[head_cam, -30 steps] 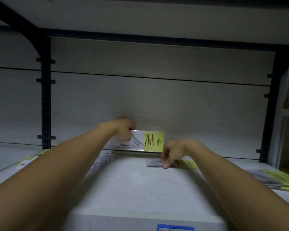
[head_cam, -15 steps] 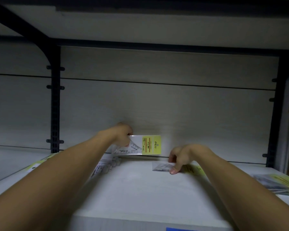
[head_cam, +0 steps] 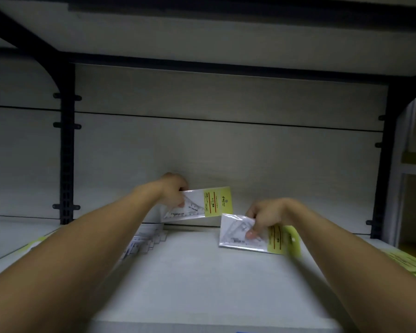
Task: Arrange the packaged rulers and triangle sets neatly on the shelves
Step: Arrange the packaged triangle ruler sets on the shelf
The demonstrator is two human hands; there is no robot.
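The left hand (head_cam: 175, 191) keeps its pinch on the first triangle set (head_cam: 199, 206), fingers above and thumb below the clear end, and holds it upright against the back panel (head_cam: 226, 152) of the shelf (head_cam: 202, 272). The yellow header card of this pack points to the right, and its lower edge seems to stand at the line where shelf and panel meet.

The change is on the other side. Half a second ago the right hand (head_cam: 267, 218) was pressing on a second triangle set (head_cam: 252, 235) that lay flat on the shelf. Now the fingers are curled around this pack, with the thumb on its clear face, and the left end is lifted and tilted up toward the first pack. The yellow end hangs lower and is blurred, so I cannot say if it already left the shelf surface.

My reading is that the second pack is picked up to go beside or in front of the first one, to build a standing row against the panel. The two packs are near each other but not touching.

More work remains. A fanned pile of packs (head_cam: 144, 241) lies behind the left forearm, and more yellow-headed packs (head_cam: 408, 260) lie flat at the right edge of the shelf.
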